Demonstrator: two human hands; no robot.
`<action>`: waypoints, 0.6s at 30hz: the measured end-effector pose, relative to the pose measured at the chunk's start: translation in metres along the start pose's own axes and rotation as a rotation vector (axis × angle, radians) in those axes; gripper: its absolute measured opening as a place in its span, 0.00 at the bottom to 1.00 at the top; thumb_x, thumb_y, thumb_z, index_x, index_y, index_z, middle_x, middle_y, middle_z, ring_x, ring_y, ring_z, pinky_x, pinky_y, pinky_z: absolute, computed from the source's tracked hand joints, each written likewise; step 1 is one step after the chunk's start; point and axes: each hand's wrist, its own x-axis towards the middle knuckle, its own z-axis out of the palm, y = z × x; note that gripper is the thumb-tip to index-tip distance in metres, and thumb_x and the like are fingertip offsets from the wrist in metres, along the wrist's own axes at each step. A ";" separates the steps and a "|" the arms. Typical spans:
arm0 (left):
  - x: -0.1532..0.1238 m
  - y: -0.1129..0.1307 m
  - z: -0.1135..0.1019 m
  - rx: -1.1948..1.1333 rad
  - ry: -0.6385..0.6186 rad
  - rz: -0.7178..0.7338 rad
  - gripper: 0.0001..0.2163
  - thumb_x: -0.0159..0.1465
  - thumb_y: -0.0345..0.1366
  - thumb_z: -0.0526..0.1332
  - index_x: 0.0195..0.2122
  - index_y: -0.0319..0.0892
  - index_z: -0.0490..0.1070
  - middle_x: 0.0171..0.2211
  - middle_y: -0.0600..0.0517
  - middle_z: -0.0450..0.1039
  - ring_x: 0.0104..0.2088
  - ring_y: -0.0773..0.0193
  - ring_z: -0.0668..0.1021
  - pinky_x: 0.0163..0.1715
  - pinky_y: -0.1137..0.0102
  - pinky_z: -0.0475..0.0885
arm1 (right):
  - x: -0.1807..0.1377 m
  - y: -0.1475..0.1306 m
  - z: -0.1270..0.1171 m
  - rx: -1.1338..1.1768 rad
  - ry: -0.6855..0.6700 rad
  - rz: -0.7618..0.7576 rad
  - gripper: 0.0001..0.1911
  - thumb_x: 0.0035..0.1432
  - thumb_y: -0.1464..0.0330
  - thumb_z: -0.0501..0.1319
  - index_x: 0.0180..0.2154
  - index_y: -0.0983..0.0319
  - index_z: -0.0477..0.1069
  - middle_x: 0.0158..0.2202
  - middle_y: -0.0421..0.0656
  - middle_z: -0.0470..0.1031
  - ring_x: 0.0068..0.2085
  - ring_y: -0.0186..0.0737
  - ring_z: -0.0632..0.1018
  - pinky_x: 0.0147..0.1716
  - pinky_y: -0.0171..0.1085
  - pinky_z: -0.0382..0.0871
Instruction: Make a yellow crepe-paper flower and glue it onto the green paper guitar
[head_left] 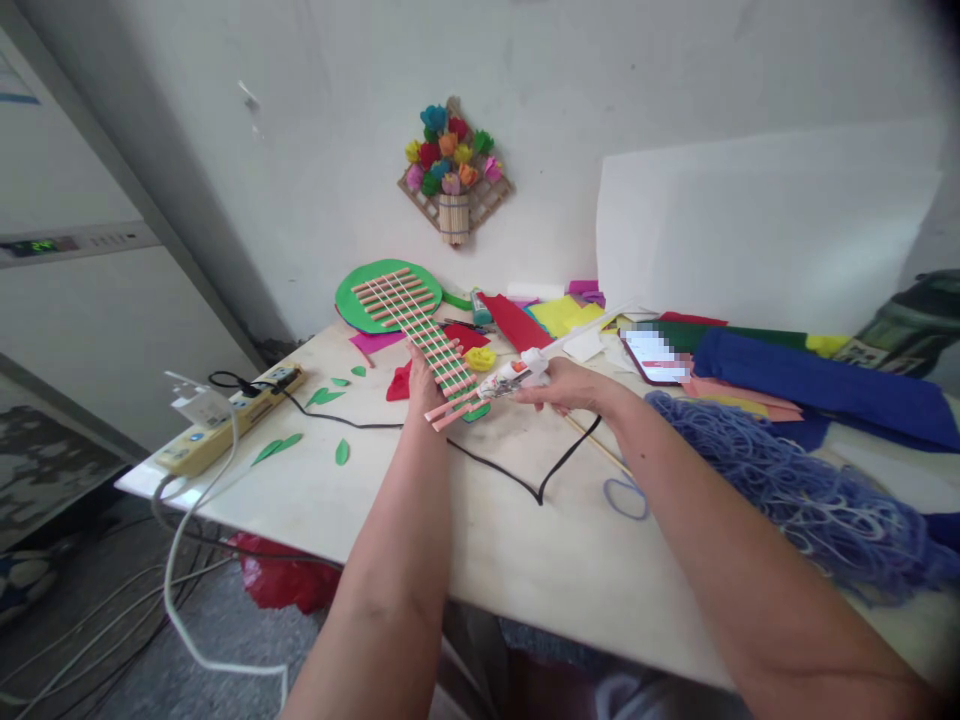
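Observation:
My left hand (421, 385) is closed on a lattice of pink and green sticks (420, 325), holding it tilted above the white table (420, 510). My right hand (574, 385) grips a white glue gun (517, 375) with its nozzle pointing at the lattice's near end. The gun's black cord (525, 485) trails across the table. A green paper disc (375, 295) leans behind the lattice.
A yellow power strip (225, 420) lies at the table's left edge with cables hanging down. Green paper leaves (322, 397), coloured paper sheets (562, 315), a phone (652, 355), blue cloth (817, 385) and a pile of blue rubber bands (795, 490) surround my hands. A paper flower basket (454, 170) hangs on the wall.

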 end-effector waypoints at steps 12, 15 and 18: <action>-0.002 0.002 0.002 0.068 0.006 0.047 0.30 0.57 0.62 0.51 0.44 0.40 0.73 0.41 0.42 0.76 0.28 0.55 0.79 0.28 0.59 0.76 | 0.000 -0.004 0.005 -0.023 0.020 0.048 0.20 0.40 0.56 0.70 0.29 0.65 0.72 0.17 0.37 0.68 0.16 0.26 0.64 0.11 0.27 0.58; -0.006 0.002 0.005 0.046 0.023 0.062 0.29 0.58 0.61 0.53 0.43 0.40 0.73 0.39 0.42 0.76 0.29 0.56 0.79 0.27 0.60 0.76 | 0.000 -0.005 0.006 -0.039 0.025 0.034 0.19 0.41 0.56 0.70 0.28 0.65 0.72 0.17 0.36 0.66 0.16 0.26 0.64 0.12 0.28 0.59; -0.007 0.002 0.006 0.055 0.005 0.058 0.28 0.59 0.60 0.52 0.42 0.40 0.73 0.36 0.44 0.76 0.28 0.56 0.78 0.27 0.61 0.76 | 0.000 -0.006 0.007 -0.054 0.023 0.038 0.18 0.42 0.57 0.69 0.27 0.65 0.71 0.15 0.35 0.63 0.16 0.28 0.65 0.12 0.28 0.59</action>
